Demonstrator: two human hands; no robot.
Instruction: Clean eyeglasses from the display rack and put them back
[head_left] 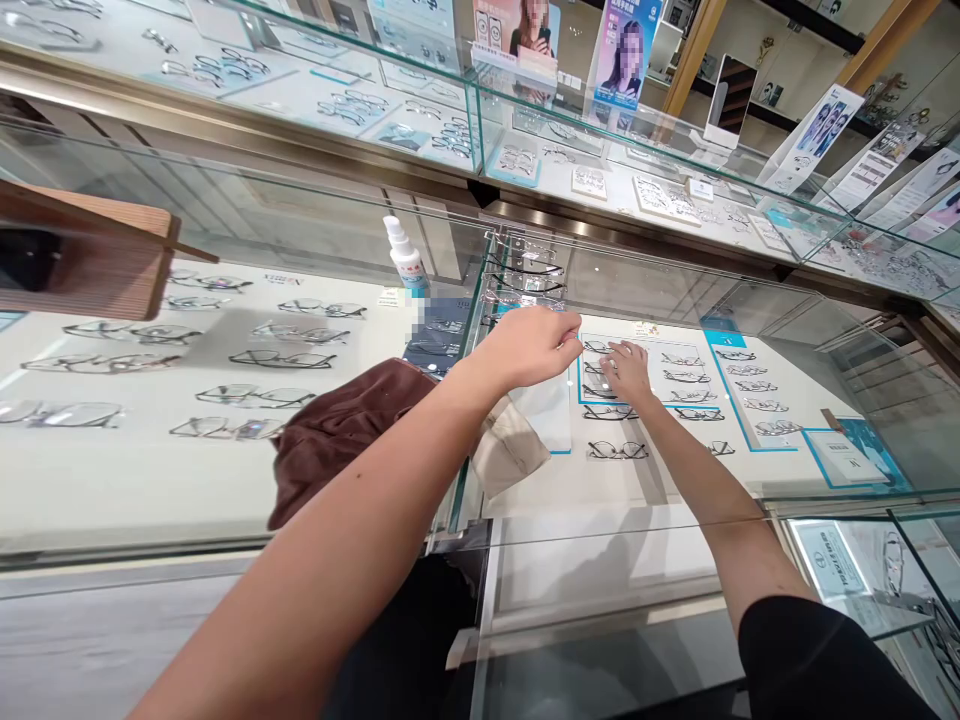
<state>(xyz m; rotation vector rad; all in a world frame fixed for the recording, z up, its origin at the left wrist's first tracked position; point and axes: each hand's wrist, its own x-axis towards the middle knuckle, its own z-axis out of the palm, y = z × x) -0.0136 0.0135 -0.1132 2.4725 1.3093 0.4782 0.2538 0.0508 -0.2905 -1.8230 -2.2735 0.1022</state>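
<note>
My left hand is above the right display case, its fingers curled together. Whatever they may hold is hidden. Just beyond it, several pairs of eyeglasses stand in a column. My right hand reaches over a row of eyeglasses, fingers stretched out and a little apart, with a ring on one. I cannot tell whether the fingertips touch a frame. Beneath my left forearm a brown cloth lies bunched up, beside a folded cream cloth.
A white spray bottle stands behind a dark printed card. Glass panes and a glass divider separate the cases. At the upper left, a wooden box juts in. More eyeglasses lie left; advert stands line the back.
</note>
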